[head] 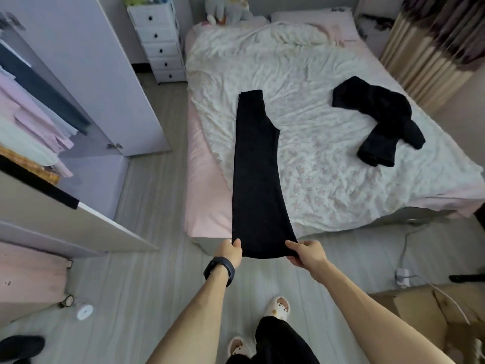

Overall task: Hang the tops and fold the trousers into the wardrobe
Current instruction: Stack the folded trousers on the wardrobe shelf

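Ahead of us the bed point(328, 74) fills most of the view, its rumpled floral quilt point(315, 164) spread over a pink sheet. To our left stands the wardrobe point(86, 61) with its door swung open, and pale pink and white tops point(29, 114) hang inside it on a rail. A white chest of drawers point(160, 40) sits between the wardrobe and the head of the bed.

The black trousers point(256, 166) lie lengthwise along the near left side of the bed, laid leg on leg. The waist end is far up on the quilt, and the hem end reaches past the foot of the bed, over the floor point(147, 271). A second black garment point(378, 119) lies crumpled on the right side of the quilt, well apart from the trousers.

We hold the hem end at both corners. Our left hand point(231, 252), with a dark wristband point(220, 270), pinches the left corner, thumb on top and fingers curled beneath. Our right hand point(308, 253) pinches the right corner the same way. Below, our pale slippers point(278, 307) stand on the floor.
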Tool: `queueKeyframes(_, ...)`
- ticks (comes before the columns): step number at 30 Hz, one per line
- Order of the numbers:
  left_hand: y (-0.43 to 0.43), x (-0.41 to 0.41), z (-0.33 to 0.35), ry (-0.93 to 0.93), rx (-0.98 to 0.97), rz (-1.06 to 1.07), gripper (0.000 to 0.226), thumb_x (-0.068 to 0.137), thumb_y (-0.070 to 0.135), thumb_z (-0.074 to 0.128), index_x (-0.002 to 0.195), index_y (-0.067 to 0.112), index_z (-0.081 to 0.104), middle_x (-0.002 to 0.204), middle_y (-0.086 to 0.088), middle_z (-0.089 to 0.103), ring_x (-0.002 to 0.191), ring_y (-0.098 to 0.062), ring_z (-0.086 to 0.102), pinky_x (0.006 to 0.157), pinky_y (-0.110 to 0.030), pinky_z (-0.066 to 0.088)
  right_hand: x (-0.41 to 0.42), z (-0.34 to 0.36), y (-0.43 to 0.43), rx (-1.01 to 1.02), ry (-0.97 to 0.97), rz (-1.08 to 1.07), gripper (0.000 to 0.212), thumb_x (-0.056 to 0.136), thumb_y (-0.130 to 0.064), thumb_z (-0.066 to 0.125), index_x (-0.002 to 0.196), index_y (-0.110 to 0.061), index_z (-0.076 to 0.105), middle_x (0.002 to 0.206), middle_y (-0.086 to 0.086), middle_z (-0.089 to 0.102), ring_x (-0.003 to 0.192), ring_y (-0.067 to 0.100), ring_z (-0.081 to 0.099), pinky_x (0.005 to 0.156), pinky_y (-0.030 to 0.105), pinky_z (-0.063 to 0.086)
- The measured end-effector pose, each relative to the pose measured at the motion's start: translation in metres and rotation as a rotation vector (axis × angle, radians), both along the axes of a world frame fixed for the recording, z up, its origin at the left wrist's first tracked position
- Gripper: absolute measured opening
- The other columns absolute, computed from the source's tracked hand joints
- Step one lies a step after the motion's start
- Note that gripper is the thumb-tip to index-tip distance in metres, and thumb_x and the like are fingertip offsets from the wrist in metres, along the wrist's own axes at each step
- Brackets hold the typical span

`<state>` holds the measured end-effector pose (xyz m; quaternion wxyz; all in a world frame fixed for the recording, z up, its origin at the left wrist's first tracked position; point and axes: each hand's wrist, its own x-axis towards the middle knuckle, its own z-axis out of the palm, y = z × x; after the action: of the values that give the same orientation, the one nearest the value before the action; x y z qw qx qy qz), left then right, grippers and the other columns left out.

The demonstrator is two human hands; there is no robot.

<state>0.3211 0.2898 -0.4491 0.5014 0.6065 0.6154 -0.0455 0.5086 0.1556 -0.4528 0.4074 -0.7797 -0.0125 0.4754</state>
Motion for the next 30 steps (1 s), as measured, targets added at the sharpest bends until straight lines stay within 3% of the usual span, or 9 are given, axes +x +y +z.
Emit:
queueKeyframes(4,-0.001,-0.016,0.005,0.001,0.017,-0.039,0.038,0.105,0.035,0.037,0.12,0.004,0.053,0.098,-0.013,0.067,0.088,-0.03,0.065,0.071,-0.034,0.046,-0.015,0.016,-0.006,-0.033,-0.173,0.088,0.026,0.089,-0.03,0.075,0.088,-0.005,0.066,0.071,0.004,0.075,0.057,0.012,0.071,0.058,0.022,0.055)
queueKeyframes(8,-0.023,-0.044,-0.006,0.026,-0.006,-0.075,0.025,0.104,0.031,0.04,0.098,0.009,0.051,0.076,-0.008,0.055,0.067,-0.023,0.055,0.071,-0.034,0.046,-0.038,0.022,-0.025,-0.142,-0.202,0.197,0.021,0.091,-0.024,0.072,0.093,-0.006,0.062,0.084,0.009,0.075,0.06,0.013,0.072,0.055,0.023,0.055)
queueKeyframes(11,-0.038,-0.066,-0.01,-0.031,-0.119,-0.02,0.023,0.1,0.028,0.049,0.113,0.009,0.049,0.086,-0.004,0.056,0.058,-0.017,0.056,0.066,-0.034,0.049,-0.047,0.025,-0.039,-0.185,-0.101,0.221,0.031,0.088,-0.015,0.076,0.076,-0.008,0.049,0.081,0.013,0.073,0.063,0.022,0.075,0.053,0.024,0.056)
queueKeyframes(13,-0.039,-0.074,-0.007,-0.082,-0.127,0.015,0.021,0.1,0.026,0.053,0.115,0.016,0.044,0.095,-0.004,0.058,0.051,-0.013,0.056,0.063,-0.032,0.051,-0.051,0.028,-0.043,-0.176,-0.041,0.203,0.032,0.087,-0.013,0.078,0.079,-0.008,0.047,0.081,0.013,0.07,0.065,0.026,0.075,0.052,0.026,0.056)
queueKeyframes(17,-0.018,-0.063,0.016,-0.25,-0.1,0.104,0.008,0.101,0.019,0.053,0.099,0.027,0.056,0.09,-0.003,0.062,0.04,-0.01,0.054,0.052,-0.026,0.047,-0.046,0.044,-0.021,-0.004,-0.051,0.03,0.022,0.092,-0.003,0.066,0.108,-0.007,0.05,0.104,0.015,0.064,0.08,0.026,0.073,0.071,0.039,0.064)
queueKeyframes(21,0.024,-0.039,0.057,-0.401,-0.229,0.139,0.013,0.094,0.022,0.066,0.105,0.022,0.071,0.091,0.003,0.075,0.048,-0.011,0.058,0.05,-0.021,0.044,-0.017,0.08,0.013,0.183,0.026,-0.079,0.01,0.095,0.005,0.057,0.099,0.0,0.065,0.097,0.016,0.066,0.08,0.024,0.067,0.068,0.031,0.062)
queueKeyframes(24,0.059,-0.022,0.083,-0.481,-0.182,0.008,0.027,0.085,0.019,0.076,0.111,0.026,0.072,0.085,0.008,0.076,0.064,-0.008,0.065,0.061,-0.023,0.049,0.009,0.107,0.035,0.296,0.048,-0.038,0.026,0.087,0.008,0.067,0.113,0.004,0.068,0.092,0.013,0.072,0.084,0.023,0.07,0.08,0.028,0.06)
queueKeyframes(27,0.09,0.002,0.099,-0.493,-0.004,-0.162,0.029,0.085,0.013,0.076,0.112,0.021,0.069,0.083,0.009,0.076,0.065,-0.005,0.067,0.059,-0.015,0.048,0.038,0.12,0.057,0.334,-0.117,0.105,0.041,0.082,0.004,0.075,0.121,-0.008,0.066,0.097,0.01,0.073,0.092,0.027,0.071,0.083,0.029,0.056)
queueKeyframes(30,0.12,0.032,0.105,-0.443,0.22,-0.204,0.016,0.089,0.025,0.074,0.104,0.021,0.07,0.081,0.009,0.076,0.062,-0.008,0.067,0.062,-0.018,0.048,0.069,0.12,0.086,0.235,-0.454,0.278,0.024,0.088,-0.028,0.077,0.11,-0.025,0.07,0.086,0.003,0.073,0.079,0.019,0.069,0.064,0.021,0.051)
